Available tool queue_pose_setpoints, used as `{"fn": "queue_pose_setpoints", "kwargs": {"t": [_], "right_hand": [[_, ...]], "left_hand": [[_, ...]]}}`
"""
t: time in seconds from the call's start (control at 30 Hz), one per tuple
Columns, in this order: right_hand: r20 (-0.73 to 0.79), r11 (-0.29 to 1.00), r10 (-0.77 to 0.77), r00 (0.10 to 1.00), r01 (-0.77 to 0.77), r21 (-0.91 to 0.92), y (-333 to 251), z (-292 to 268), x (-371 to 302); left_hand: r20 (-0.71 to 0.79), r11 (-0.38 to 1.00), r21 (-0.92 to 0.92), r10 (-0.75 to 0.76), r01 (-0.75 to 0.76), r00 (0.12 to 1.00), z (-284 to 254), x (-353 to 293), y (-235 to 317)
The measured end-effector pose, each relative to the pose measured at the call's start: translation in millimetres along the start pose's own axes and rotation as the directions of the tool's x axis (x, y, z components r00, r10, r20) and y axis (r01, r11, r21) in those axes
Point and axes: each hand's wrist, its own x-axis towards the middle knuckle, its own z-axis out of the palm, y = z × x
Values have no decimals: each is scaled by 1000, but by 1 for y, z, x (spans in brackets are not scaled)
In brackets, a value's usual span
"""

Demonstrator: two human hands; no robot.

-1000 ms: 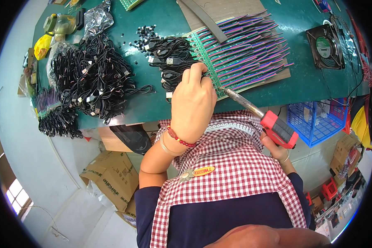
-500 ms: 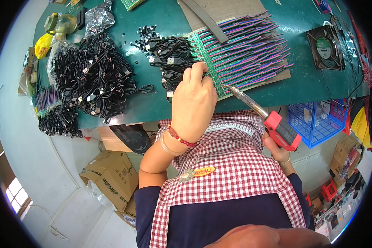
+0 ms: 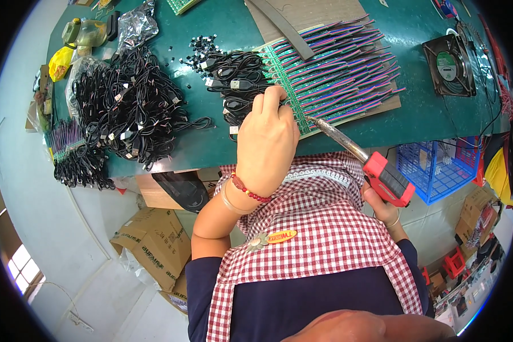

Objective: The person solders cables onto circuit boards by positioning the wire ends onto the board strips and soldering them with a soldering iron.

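My left hand (image 3: 268, 137) is closed in a pinch at the near end of a long green circuit board strip (image 3: 282, 77). Its fingertips are bent down and hide whatever is between them. In my right hand (image 3: 382, 206) is a soldering iron (image 3: 389, 181) with a red and black handle. Its metal tip rests at or just above the board's near end, right of my left fingers. Black USB cables (image 3: 242, 85) lie bundled along the left side of the board. Rows of thin multicoloured wires (image 3: 347, 74) fan out to the right from it.
A big heap of black cables (image 3: 131, 108) covers the table's left part, with small black pieces (image 3: 202, 45) scattered beyond. A grey metal bar (image 3: 282, 28) lies across the wires. At the right stands a black fan (image 3: 447, 65); a blue basket (image 3: 437, 168) is below the edge.
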Motion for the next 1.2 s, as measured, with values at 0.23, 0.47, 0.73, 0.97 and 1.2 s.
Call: {"fn": "queue_pose_setpoints", "kwargs": {"t": [0.23,0.47,0.73,0.97,1.2], "right_hand": [[37,998,10,999,-12,57,-4,1,2],[45,991,77,996,-82,106,-8,4,2],[37,991,60,998,-64,116,-15,7,3],[46,982,69,997,-76,173,-18,9,4],[72,987,41,997,-51,150,-14,10,2]], "left_hand": [[-6,1000,11,13,-13,1000,0,1,0],[-51,999,-33,1,-3,999,3,-2,1],[-111,998,-57,15,-22,994,10,-11,-1],[-117,998,-50,19,-26,993,11,-10,0],[-90,996,-78,-40,33,995,12,-11,3]]}}
